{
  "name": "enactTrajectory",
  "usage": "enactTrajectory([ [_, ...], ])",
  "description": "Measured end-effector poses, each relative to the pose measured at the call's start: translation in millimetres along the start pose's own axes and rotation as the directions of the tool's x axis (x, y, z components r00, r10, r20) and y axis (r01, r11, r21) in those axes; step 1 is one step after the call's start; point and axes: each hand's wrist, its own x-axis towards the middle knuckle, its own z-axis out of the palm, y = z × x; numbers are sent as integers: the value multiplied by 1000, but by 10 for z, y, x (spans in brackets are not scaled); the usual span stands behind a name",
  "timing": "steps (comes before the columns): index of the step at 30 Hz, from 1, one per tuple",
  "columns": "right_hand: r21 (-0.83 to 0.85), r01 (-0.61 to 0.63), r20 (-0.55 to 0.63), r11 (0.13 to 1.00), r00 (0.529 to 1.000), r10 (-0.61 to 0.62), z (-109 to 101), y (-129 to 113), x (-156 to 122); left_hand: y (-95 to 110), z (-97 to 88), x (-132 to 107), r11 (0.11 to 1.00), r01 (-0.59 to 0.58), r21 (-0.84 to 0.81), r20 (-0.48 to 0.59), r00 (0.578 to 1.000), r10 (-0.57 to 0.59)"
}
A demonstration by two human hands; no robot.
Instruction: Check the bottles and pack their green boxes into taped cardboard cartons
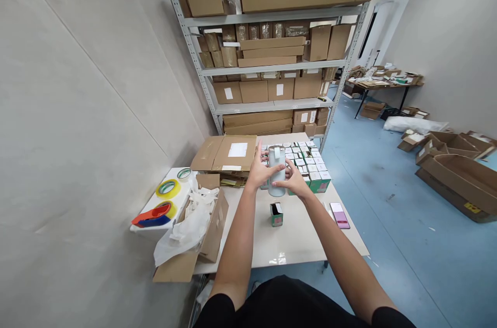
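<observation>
Black shirt (287, 302) cut off; I find grip partly hidden behind pale tumbler (277, 176); upright between left hand (258, 170) and right hand (295, 181), both wrapped round it.

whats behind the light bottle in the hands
Rows of small boxes with white tops, some showing green sides, stand on the table behind the bottle, mostly visible to its right. Whatever lies directly behind the bottle and fingers is covered.
</observation>
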Motion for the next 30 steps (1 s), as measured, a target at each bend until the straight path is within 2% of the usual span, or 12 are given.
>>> enactTrajectory([
  [3,-25,37,14,999,999,-36,-26,20,-7,-10,9,16,1000,8,-2,-48,999,-8],
  [6,12,25,137,1000,990,-27,-54,26,-11,-16,-20,22,995,45,-90,-4,999,-45],
  [7,16,21,140,1000,990,-23,-57,26,-9,-18,-29,25,993,52,-110,16,999,-50],
  [12,-51,79,-48,996,996,-81,-10,51,13,-25,-9,47,995,63,-73,-9,998,-63],
  [14,-33,96,-10,995,995,-97,6,68,18,-23,13,49,993,85,-86,-18,996,-86],
  [17,-1,74,69,997,995,-74,6,85,23,-15,24,44,983,107,-149,25,994,-104],
  [19,-25,63,37,998,997,-62,3,87,26,-8,21,46,981,94,-167,42,995,-88],
  [22,-65,88,-8,994,996,-88,4,84,21,2,15,59,991,66,-117,-12,998,-67],
  [24,-61,94,42,994,995,-92,2,89,10,7,7,66,994,64,-89,-53,996,-69],
  [26,-57,79,95,995,993,-73,-7,108,0,9,-8,67,991,79,-110,-38,996,-84],
  [28,-95,64,71,993,996,-57,-19,142,-1,8,-27,67,986,95,-139,15,995,-94],
  [30,-165,60,-6,985,998,-62,-27,184,11,0,-42,74,988,97,-120,29,995,-94],
])
